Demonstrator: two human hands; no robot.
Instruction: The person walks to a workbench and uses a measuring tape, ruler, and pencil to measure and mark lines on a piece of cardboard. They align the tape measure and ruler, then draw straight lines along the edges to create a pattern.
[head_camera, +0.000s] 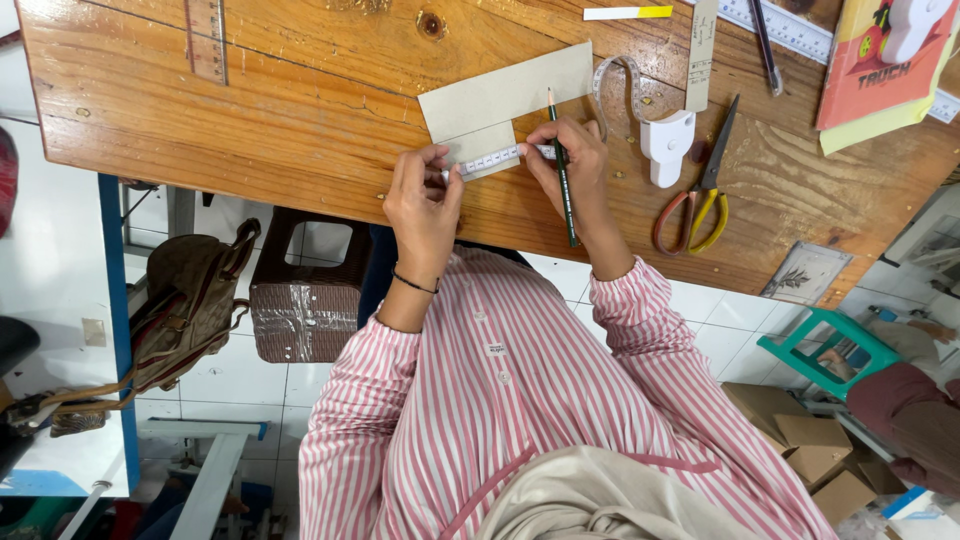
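Here the left hand (425, 200) pinches one end of a tape measure (490, 160), stretched flat across the lower flap of a grey card (505, 95) on the table (250, 120). The right hand (575, 165) pins the other end and grips a pencil (562, 170). Best to keep the tape taut and square to the card's edge — pencil tip close to the scale — before marking.

A grey cardboard piece (500, 100), L-shaped with a wide upper band and a narrower tab below, is laid flat on the wooden tabletop. A white measuring tape (495, 160) is stretched across the tab's lower edge, and its white case (668, 147) is set down to the right. A dark green pencil (561, 170) is held nearly upright, its tip apparently touching the cardboard.
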